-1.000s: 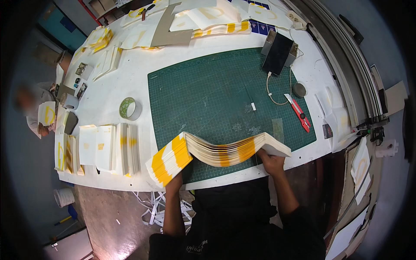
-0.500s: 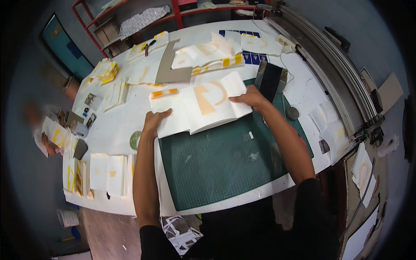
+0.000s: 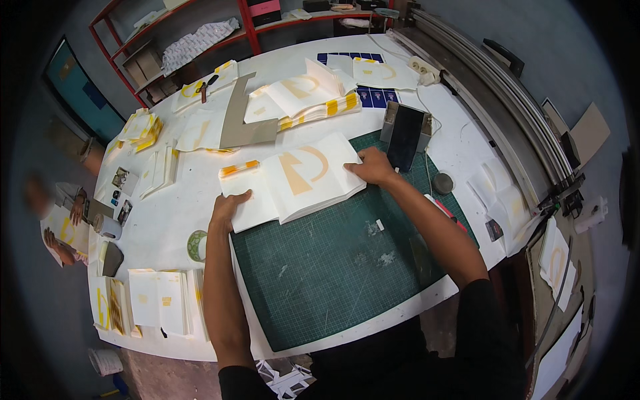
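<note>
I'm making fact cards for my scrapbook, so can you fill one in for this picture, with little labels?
Left grip: holds white paper stack, left end
Right grip: holds its right end
Stack's top: pale orange print
Beneath: green cutting mat
Beyond: grey L-shaped board
Right side: red cutter, partly hidden

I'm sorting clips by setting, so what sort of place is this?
Probably a print-finishing or bookbinding workshop: a green cutting mat, printed sheets partly over it, and more folded paper on the white table.
</note>
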### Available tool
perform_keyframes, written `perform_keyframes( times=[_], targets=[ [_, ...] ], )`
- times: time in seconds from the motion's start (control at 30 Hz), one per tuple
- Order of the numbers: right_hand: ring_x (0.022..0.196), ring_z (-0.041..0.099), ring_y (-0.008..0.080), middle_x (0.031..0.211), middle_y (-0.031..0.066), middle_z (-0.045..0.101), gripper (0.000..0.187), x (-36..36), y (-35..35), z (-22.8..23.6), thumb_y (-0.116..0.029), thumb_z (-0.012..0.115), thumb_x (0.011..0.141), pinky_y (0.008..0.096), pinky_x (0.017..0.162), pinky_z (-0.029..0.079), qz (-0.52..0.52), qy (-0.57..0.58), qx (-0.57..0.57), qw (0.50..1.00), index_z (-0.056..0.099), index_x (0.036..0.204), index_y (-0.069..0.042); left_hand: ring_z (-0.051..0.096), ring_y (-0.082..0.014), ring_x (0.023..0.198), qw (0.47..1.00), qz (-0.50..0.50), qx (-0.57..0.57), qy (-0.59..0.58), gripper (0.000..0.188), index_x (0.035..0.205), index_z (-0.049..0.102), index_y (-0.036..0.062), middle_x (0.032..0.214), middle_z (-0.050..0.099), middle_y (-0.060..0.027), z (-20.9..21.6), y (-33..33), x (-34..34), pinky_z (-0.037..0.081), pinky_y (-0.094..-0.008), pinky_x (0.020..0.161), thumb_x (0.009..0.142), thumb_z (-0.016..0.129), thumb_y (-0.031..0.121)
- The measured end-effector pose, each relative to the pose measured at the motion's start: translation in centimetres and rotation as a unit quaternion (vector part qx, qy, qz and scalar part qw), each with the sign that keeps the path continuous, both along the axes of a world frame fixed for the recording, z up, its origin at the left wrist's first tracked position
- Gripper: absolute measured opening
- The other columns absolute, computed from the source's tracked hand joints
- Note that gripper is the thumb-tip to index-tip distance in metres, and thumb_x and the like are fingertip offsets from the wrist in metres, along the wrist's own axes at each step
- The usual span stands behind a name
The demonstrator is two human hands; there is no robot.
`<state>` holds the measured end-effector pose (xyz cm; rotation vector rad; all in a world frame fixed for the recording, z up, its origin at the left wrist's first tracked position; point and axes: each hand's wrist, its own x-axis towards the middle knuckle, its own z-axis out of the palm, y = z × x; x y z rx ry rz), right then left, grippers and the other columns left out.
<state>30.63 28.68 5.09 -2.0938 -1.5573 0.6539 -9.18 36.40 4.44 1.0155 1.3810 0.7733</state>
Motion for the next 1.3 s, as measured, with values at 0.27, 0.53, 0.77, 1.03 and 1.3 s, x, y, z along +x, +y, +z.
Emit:
perform_keyframes(
  times=[0.27, 0.53, 0.77, 1.03, 1.3],
  targets=[
    [0.11, 0.068, 0.047, 0.109, 0.0296, 0.072, 0.04, -2.3, -1.4, 1.8, -0.025, 0.08, 0.085, 0.051, 0.099, 0.054, 0.001, -0.021, 0.08, 0.997, 0.074, 0.111, 0.004, 0.076, -0.0309, 0.082, 1.0, 0.001, 0.018, -0.013, 0.049, 0.115, 0.063, -0.0194, 0.104, 0.073, -0.0237, -1.0, 0.4, -0.5, 0.065, -0.0415, 0.069, 0.083, 0.086, 0.01],
    [0.111, 0.066, 0.0437, 0.115, 0.0259, 0.068, 0.033, -3.3, -1.6, 1.6, -0.018, 0.08, 0.085, 0.0502, 0.097, 0.055, 0.015, -0.111, 0.139, 0.984, 0.074, 0.108, 0.004, 0.076, -0.0304, 0.083, 1.0, 0.001, 0.013, 0.004, 0.05, 0.116, 0.062, -0.0185, 0.105, 0.073, -0.0229, -0.8, 0.3, -0.4, 0.065, -0.0415, 0.071, 0.083, 0.086, 0.009],
    [0.116, 0.063, 0.039, 0.118, 0.0212, 0.066, 0.033, -3.5, -1.6, 1.1, -0.018, 0.079, 0.086, 0.0517, 0.096, 0.053, 0.026, -0.168, 0.122, 0.978, 0.071, 0.11, 0.003, 0.076, -0.0307, 0.084, 1.0, -0.003, 0.021, 0.002, 0.05, 0.117, 0.062, -0.0183, 0.106, 0.073, -0.0231, -0.5, 0.0, 0.1, 0.065, -0.0416, 0.071, 0.082, 0.086, 0.009],
    [0.122, 0.061, 0.0396, 0.132, 0.0235, 0.064, 0.048, -4.4, -2.2, 2.3, -0.016, 0.078, 0.088, 0.0504, 0.103, 0.049, 0.041, -0.181, 0.088, 0.979, 0.065, 0.126, 0.01, 0.076, -0.0291, 0.084, 0.999, -0.003, 0.033, 0.001, 0.047, 0.12, 0.064, -0.0159, 0.107, 0.073, -0.0213, -1.5, 0.5, -0.6, 0.065, -0.0401, 0.072, 0.083, 0.084, 0.006],
    [0.119, 0.062, 0.0385, 0.127, 0.022, 0.065, 0.043, -4.5, -2.1, 0.7, -0.015, 0.077, 0.087, 0.0492, 0.1, 0.051, 0.078, -0.242, 0.103, 0.962, 0.066, 0.122, 0.008, 0.076, -0.0283, 0.086, 1.0, 0.0, 0.017, 0.023, 0.048, 0.12, 0.064, -0.0155, 0.107, 0.074, -0.0209, -1.1, 0.4, -0.4, 0.065, -0.0392, 0.073, 0.084, 0.084, 0.007]
  ],
)
